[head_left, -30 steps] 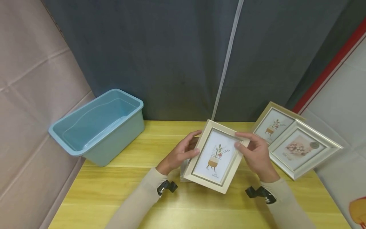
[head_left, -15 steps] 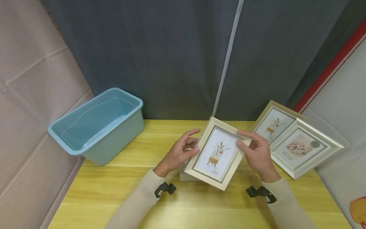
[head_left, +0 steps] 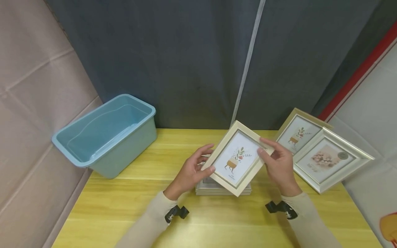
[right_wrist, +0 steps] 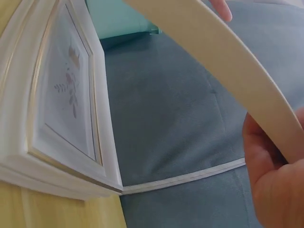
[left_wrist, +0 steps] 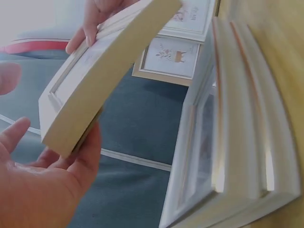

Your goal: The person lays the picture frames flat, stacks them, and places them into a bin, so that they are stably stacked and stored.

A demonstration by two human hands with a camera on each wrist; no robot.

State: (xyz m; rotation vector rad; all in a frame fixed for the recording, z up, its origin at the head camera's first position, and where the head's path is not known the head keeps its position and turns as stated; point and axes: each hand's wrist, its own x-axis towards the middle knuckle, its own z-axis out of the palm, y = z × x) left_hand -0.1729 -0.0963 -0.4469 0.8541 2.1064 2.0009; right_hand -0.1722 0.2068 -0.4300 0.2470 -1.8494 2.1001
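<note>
both hands hold one picture frame above the stack

left hand [head_left: 189, 172] and right hand [head_left: 277, 165] grip the tilted picture frame [head_left: 237, 158] by opposite edges, over the frame stack [head_left: 223, 187] mid-tabletop.

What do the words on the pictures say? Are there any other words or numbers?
Held picture frame: a tiny line under the potted plant, too small to read.
Gold frame at the back right: tiny print under its plant, unreadable.
White frame in front of it: faint writing and a round seal, too blurred to read.
Blue tub: no words seen.
</note>
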